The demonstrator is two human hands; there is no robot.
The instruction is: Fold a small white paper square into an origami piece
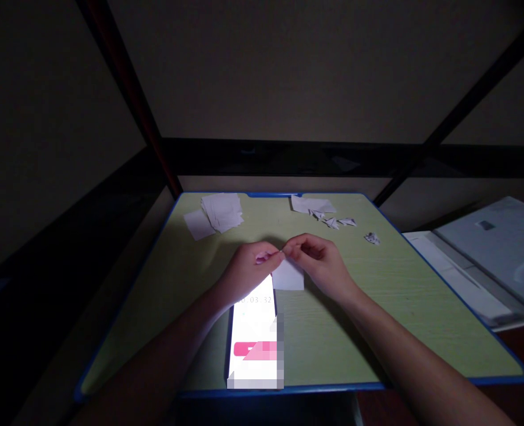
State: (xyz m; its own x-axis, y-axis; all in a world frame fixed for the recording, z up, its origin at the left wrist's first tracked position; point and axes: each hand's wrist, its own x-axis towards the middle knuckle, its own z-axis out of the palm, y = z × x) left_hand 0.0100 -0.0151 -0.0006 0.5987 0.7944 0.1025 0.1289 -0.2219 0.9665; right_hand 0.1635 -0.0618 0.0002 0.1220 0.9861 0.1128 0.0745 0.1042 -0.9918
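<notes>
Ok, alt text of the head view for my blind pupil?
Left hand and right hand, fingers close together, at a white paper beside a lit phone on a green table. Paper sheets and folded scraps lie farther back.

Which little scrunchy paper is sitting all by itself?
The rightmost little paper. A gap separates it from the other little papers, which lie close together by the larger white sheet.

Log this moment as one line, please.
left hand, right hand: fingertips together, grip unclear; nearest: paper sheet, lit phone; far left: paper stack; far right: folded papers
</notes>
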